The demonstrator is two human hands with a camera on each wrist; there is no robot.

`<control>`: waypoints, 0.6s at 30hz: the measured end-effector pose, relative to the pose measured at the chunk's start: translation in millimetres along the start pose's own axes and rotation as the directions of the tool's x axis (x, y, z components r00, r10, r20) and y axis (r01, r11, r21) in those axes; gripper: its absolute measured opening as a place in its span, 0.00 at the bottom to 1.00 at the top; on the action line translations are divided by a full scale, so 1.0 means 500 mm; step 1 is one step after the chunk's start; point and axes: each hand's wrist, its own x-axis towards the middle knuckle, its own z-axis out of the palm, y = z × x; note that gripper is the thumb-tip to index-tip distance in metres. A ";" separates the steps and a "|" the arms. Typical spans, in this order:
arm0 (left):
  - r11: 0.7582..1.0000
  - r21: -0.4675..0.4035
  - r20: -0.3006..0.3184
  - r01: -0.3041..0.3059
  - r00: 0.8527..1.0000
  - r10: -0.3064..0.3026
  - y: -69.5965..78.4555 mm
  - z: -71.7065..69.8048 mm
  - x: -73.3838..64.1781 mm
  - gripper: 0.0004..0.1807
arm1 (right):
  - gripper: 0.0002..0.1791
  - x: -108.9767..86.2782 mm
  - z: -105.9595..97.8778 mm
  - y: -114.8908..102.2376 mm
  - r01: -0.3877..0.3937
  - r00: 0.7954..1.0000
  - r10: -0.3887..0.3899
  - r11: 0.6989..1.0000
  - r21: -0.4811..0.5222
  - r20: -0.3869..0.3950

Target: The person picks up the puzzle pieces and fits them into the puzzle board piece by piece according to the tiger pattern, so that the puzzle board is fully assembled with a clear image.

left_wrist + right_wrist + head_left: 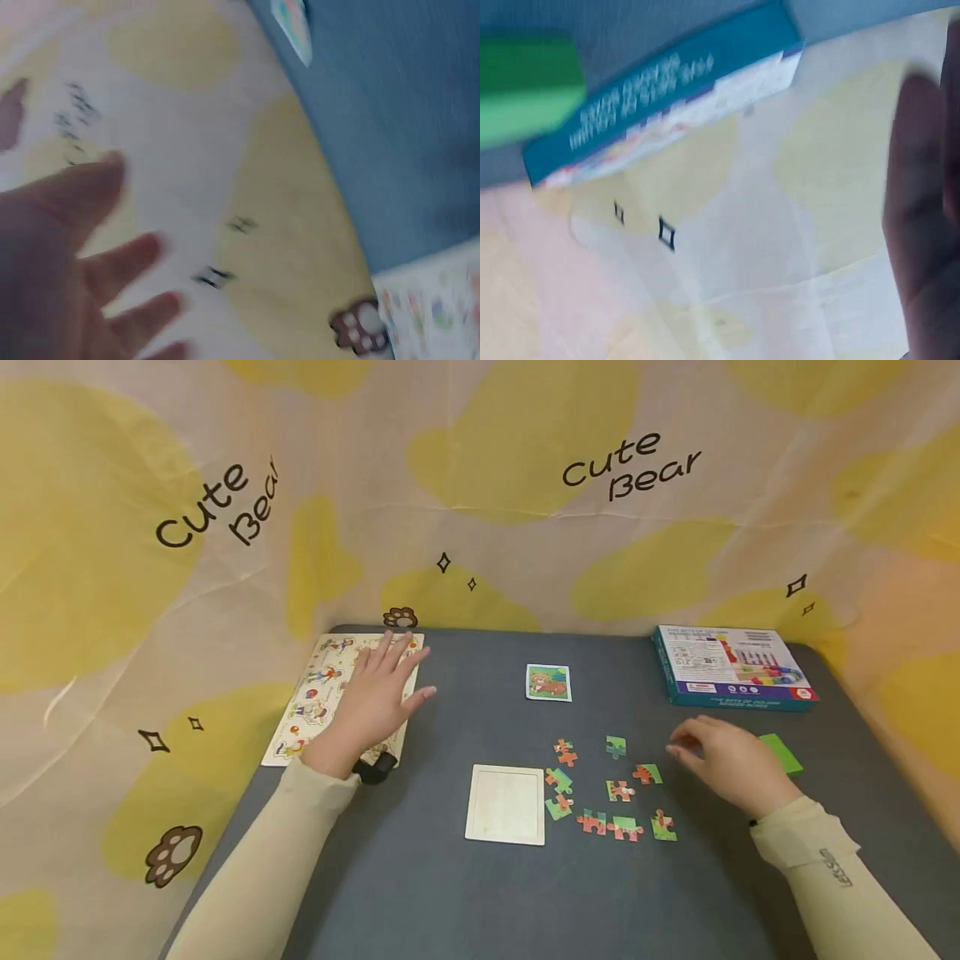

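Note:
In the head view my left hand (375, 693), fingers spread and straight, is over a cream board (298, 731) printed with small coloured figures. It holds nothing; the left wrist view shows its fingers (135, 259) blurred against the cloth. On the right side, my right hand (731, 764) hovers with loosely bent fingers and nothing between them. Several red-and-green jigsaw pieces (620, 791) lie scattered to its left. Beside them is a pale square puzzle tray (506, 806) with a raised rim. A small picture card (548, 683) with a brown animal lies farther back.
Behind my right hand lies a teal and white box (738, 668). A green block (781, 753), partly hidden by that hand, sits on the dark grey table (465, 902). Cloth with yellow patches (510, 452) hangs along the table's back and left edges.

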 end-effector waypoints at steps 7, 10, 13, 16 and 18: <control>0.992 -0.068 0.033 -0.103 0.994 0.105 0.098 0.047 -0.127 0.25 | 0.19 -0.073 0.074 -0.002 0.010 0.969 -0.044 0.990 0.138 0.245; 0.984 -0.138 0.047 -0.116 0.991 0.123 0.118 0.082 -0.164 0.27 | 0.19 -0.085 0.091 -0.001 -0.013 0.978 -0.021 0.987 0.158 0.209; 0.970 -0.225 0.102 -0.097 0.987 0.122 0.129 0.127 -0.193 0.33 | 0.19 -0.093 0.107 -0.002 -0.045 0.980 0.003 0.978 0.206 0.198; 0.954 -0.295 0.162 -0.047 0.982 0.098 0.139 0.165 -0.215 0.39 | 0.19 -0.098 0.116 -0.004 -0.092 0.977 0.039 0.964 0.248 0.210; 0.948 -0.319 0.169 -0.026 0.982 0.084 0.146 0.184 -0.223 0.41 | 0.20 -0.100 0.118 -0.005 -0.109 0.975 0.050 0.956 0.274 0.215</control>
